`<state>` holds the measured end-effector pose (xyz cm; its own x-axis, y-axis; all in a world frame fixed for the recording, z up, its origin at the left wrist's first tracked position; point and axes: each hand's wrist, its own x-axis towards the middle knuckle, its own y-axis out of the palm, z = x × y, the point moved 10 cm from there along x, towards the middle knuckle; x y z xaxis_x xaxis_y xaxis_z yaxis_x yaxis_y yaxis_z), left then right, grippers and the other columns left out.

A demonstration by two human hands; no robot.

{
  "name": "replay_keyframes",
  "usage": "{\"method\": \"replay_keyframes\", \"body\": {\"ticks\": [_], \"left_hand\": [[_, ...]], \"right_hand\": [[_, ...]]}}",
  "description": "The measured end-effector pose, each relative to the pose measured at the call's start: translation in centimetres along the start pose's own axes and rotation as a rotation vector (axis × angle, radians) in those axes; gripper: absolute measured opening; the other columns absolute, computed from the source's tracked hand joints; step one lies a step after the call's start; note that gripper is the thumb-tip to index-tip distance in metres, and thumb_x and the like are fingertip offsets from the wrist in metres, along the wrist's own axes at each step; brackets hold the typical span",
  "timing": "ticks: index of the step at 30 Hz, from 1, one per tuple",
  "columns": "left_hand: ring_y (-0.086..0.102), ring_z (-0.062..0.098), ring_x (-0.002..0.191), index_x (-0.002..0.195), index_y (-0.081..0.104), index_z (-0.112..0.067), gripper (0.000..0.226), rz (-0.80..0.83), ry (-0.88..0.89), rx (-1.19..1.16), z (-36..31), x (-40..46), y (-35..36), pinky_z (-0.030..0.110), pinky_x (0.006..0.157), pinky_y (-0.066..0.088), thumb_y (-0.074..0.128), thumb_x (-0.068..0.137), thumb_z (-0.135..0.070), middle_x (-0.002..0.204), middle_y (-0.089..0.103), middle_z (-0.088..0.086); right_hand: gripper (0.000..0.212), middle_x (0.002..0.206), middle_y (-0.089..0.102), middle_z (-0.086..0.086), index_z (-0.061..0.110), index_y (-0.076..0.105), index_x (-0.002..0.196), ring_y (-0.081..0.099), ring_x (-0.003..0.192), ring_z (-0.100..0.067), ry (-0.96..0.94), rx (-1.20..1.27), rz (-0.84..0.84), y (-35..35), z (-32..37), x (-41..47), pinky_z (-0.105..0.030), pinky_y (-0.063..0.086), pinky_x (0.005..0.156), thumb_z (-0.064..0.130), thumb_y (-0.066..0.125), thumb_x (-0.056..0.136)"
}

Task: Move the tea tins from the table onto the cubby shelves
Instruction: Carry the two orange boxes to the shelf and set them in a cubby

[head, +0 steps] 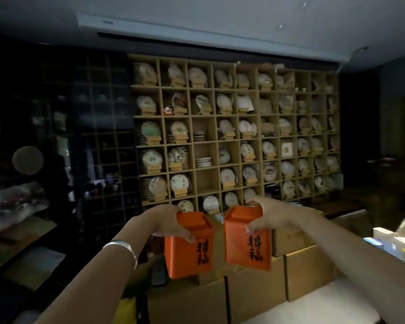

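- Up in front of the cubby shelves (pixel 236 127), two orange tea tins are in the air, one per hand, both clear of any surface.
- Left hand (pixel 164 220) clamps the left tin (pixel 188 249) at its upper part, thumb down the front face, fingers wrapped behind; a silver bangle (pixel 122 250) sits on that wrist.
- Right hand (pixel 270 215) grips the right tin (pixel 247 239) the same way from the other side, thumb on the front by the lid, fingers over the top rear edge.
- Both forearms reach forward and up, roughly level, the tins just beside each other, tilted slightly and not touching.
- This reads as the carry step: tins lifted, not yet placed.
- Stacked cardboard boxes (pixel 255 291) stand between the person and the bottom rows of the shelves.
- Most lit cubbies hold round tea cakes on stands; a few in the third column look freer, so that is a likely target.
- Next move calls for reaching over the boxes, choosing an open cubby, and levelling each tin before it goes in upright.
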<state>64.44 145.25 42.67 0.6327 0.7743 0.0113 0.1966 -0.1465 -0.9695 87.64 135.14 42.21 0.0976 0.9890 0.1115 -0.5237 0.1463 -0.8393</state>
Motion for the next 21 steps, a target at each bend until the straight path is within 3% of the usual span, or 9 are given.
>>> {"method": "replay_keyframes", "body": {"ticks": [4, 7, 10, 14, 21], "left_hand": [[0.061, 0.008, 0.090, 0.105, 0.053, -0.039, 0.090, -0.011, 0.032, -0.015, -0.2, 10.1, -0.5, 0.030, 0.077, 0.052, 0.074, 0.030, -0.082, 0.097, 0.062, -0.017], [0.060, 0.009, 0.092, 0.112, 0.049, -0.041, 0.102, -0.031, 0.057, 0.003, -0.7, 17.5, -0.6, 0.032, 0.081, 0.053, 0.070, 0.024, -0.089, 0.099, 0.060, -0.018], [0.059, 0.005, 0.089, 0.110, 0.050, -0.042, 0.099, -0.048, 0.076, -0.015, -1.2, 24.6, -0.7, 0.025, 0.072, 0.048, 0.068, 0.025, -0.089, 0.097, 0.060, -0.020], [0.060, 0.002, 0.089, 0.105, 0.049, -0.045, 0.090, -0.040, 0.070, -0.076, -1.3, 33.5, -1.3, 0.021, 0.069, 0.048, 0.073, 0.027, -0.085, 0.097, 0.061, -0.022], [0.062, 0.001, 0.086, 0.103, 0.053, -0.045, 0.093, -0.039, 0.049, -0.073, -0.3, 47.5, -2.5, 0.019, 0.067, 0.050, 0.071, 0.023, -0.087, 0.095, 0.063, -0.022]], "right_hand": [[0.085, 0.131, 0.053, -0.002, 0.025, 0.039, 0.134, 0.056, 0.114, -0.022, 0.036, -0.008, -0.061, -3.1, -5.0, 7.2, -0.023, 0.045, 0.081, 0.046, 0.082, 0.064], [0.087, 0.131, 0.052, -0.001, 0.027, 0.038, 0.134, 0.057, 0.112, -0.022, 0.031, 0.002, -0.049, -5.0, -8.4, 12.8, -0.021, 0.045, 0.074, 0.048, 0.083, 0.062], [0.094, 0.121, 0.049, 0.009, 0.035, 0.034, 0.131, 0.057, 0.103, -0.013, 0.051, -0.015, -0.022, -7.2, -11.5, 18.4, -0.023, 0.051, 0.072, 0.059, 0.083, 0.054], [0.096, 0.121, 0.049, 0.009, 0.038, 0.034, 0.130, 0.058, 0.105, -0.015, 0.048, -0.023, 0.008, -10.3, -15.2, 26.5, -0.036, 0.056, 0.086, 0.062, 0.083, 0.051], [0.097, 0.111, 0.049, 0.014, 0.042, 0.030, 0.131, 0.057, 0.097, -0.008, 0.040, -0.040, -0.006, -14.3, -20.5, 38.6, -0.023, 0.052, 0.073, 0.063, 0.081, 0.051]]}}
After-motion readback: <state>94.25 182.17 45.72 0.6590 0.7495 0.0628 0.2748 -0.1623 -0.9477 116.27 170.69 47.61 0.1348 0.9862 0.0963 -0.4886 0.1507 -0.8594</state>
